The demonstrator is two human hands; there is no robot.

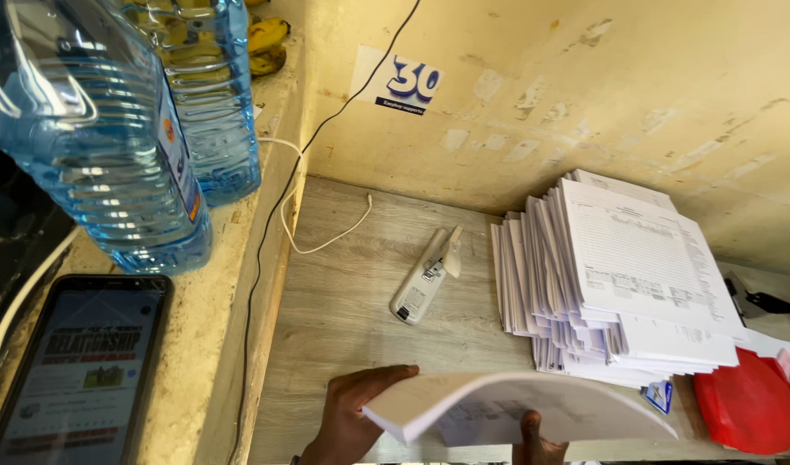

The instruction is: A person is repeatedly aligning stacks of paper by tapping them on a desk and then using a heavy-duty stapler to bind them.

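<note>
Two hands (360, 413) clasping paper sheaf (515, 409), stapler (425, 275) near

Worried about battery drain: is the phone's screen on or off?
On: the phone lies flat with its screen lit, showing a page of text and pictures.

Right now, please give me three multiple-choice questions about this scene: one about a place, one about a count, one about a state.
1. Where does the stapler lie?
A. left of the tall paper pile
B. on the pile
C. on the phone

2. How many blue water bottles stand on the ledge?
A. one
B. two
C. four

3. How is the sheaf of papers in the hands?
A. rolled up
B. torn
C. bent in an arch

Answers: 1 A, it lies on the grey shelf; 2 B, two side by side; 3 C, left hand and right hand hold it curved.
</note>
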